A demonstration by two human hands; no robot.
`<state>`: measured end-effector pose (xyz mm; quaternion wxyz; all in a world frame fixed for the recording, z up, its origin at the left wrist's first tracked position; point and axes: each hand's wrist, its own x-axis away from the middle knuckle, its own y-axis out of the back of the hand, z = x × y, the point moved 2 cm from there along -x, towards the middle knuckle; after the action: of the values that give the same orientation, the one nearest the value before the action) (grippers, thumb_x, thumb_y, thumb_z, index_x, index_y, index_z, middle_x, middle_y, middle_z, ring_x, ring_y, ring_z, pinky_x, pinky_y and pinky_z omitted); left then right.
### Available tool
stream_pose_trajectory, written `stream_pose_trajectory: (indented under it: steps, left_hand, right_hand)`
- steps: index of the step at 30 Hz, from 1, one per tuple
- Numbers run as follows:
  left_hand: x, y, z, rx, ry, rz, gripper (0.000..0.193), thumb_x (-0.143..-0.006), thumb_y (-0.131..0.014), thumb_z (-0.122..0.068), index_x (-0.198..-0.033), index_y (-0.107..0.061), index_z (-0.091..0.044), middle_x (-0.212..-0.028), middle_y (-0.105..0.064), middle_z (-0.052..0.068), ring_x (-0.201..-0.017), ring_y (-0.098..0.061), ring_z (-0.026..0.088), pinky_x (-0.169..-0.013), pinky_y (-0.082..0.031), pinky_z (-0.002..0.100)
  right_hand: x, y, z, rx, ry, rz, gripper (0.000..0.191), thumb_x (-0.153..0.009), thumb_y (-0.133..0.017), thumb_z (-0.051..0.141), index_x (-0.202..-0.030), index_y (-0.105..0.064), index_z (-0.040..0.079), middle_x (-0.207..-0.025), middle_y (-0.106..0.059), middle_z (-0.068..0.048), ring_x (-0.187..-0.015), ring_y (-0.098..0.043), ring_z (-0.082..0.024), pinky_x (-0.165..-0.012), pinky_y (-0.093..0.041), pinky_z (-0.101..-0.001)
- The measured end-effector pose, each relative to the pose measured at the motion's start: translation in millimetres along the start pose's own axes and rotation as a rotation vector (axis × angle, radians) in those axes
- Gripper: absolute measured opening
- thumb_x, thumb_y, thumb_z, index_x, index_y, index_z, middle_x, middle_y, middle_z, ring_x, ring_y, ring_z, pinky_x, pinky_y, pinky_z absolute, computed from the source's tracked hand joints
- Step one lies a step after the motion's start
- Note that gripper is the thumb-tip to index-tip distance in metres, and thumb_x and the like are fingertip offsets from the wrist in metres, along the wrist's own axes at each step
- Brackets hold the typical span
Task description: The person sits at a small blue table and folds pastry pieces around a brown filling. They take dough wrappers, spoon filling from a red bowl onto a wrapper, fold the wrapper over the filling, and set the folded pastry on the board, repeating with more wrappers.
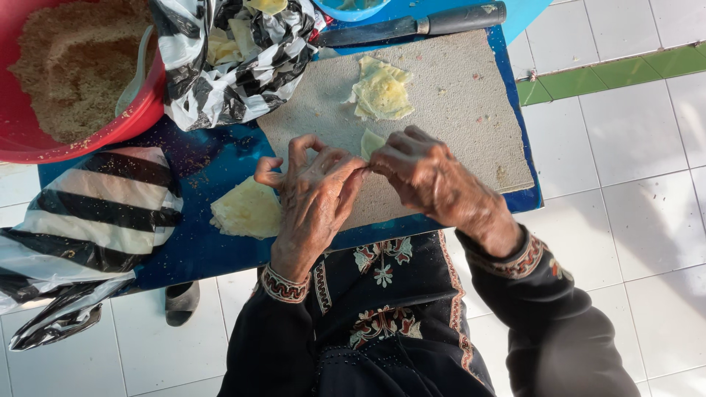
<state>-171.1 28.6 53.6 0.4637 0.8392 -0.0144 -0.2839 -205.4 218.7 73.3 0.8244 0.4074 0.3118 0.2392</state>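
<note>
My left hand (312, 187) and right hand (423, 176) both pinch a pale dough piece (370, 141) over the board (471, 110). It looks half-folded, perhaps. I'd keep each grip light and pinch the edges evenly.

A low blue table (220, 165) stands on a white tiled floor (632, 220) crossed by 1 green tile strip (625, 72), in bright daylight.

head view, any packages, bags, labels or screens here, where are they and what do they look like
Black-and-white plastic bag: top centre on the blue table, open and crumpled, pale yellow sheets inside.
Second striped plastic bag: left edge, lying flat, broad black and white bands, hanging off the table.
No labels, signs or screens show.
</note>
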Motion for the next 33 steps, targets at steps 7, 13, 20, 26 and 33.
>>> stream_pose_trajectory:
  steps: [7, 13, 20, 26, 33]
  left_hand:
    - [-3.9, -7.0, -1.3, 0.026, 0.031, -0.036, 0.016, -0.094, -0.081, -0.021, -0.106, -0.071, -0.021, -0.102, -0.071, -0.009, -0.122, -0.051, 0.021, -0.099, -0.019, 0.053]
    - [0.5, -7.9, -4.6, -0.034, -0.013, -0.039, 0.018, -0.089, -0.08, -0.02, -0.105, -0.073, -0.022, -0.102, -0.069, -0.007, -0.122, -0.05, 0.022, -0.096, -0.019, 0.053]
    - [-0.7, -8.6, -1.0, -0.062, -0.035, -0.014, 0.019, -0.092, -0.08, -0.019, -0.11, -0.073, -0.02, -0.106, -0.068, -0.007, -0.122, -0.051, 0.02, -0.098, -0.019, 0.052]
    - [-1.3, -7.3, 0.5, -0.007, -0.023, 0.001, 0.021, -0.096, -0.077, -0.02, -0.116, -0.07, -0.017, -0.107, -0.07, -0.005, -0.121, -0.053, 0.019, -0.099, -0.018, 0.051]
    - [-2.3, -9.3, 0.0, -0.118, -0.06, -0.032, 0.021, -0.097, -0.078, -0.021, -0.117, -0.073, -0.021, -0.108, -0.069, -0.009, -0.121, -0.053, 0.017, -0.099, -0.018, 0.05]
  right_hand:
    - [-5.4, 4.6, -3.0, 0.025, 0.068, -0.116, 0.022, -0.082, -0.082, 0.011, -0.1, -0.069, 0.007, -0.1, -0.068, -0.008, -0.097, -0.059, -0.03, -0.09, -0.047, -0.0445]
    - [3.0, 0.8, 7.7, 0.055, -0.015, -0.071, 0.032, -0.083, -0.079, 0.0, -0.114, -0.07, 0.004, -0.103, -0.067, -0.007, -0.101, -0.059, -0.031, -0.09, -0.051, -0.0393]
    - [10.4, -2.8, 14.7, 0.132, 0.032, -0.205, 0.031, -0.081, -0.083, 0.012, -0.109, -0.073, 0.004, -0.105, -0.068, -0.01, -0.101, -0.055, -0.032, -0.09, -0.049, -0.0391]
    - [-1.5, -4.4, -5.5, 0.006, 0.061, -0.126, 0.016, -0.09, -0.079, 0.008, -0.105, -0.075, 0.004, -0.089, -0.069, -0.005, -0.086, -0.056, -0.022, -0.087, -0.044, -0.0388]
    - [-7.9, 3.9, -23.1, -0.11, 0.026, -0.062, 0.01, -0.096, -0.076, 0.013, -0.101, -0.071, 0.005, -0.089, -0.072, -0.001, -0.081, -0.057, -0.016, -0.093, -0.038, -0.0387]
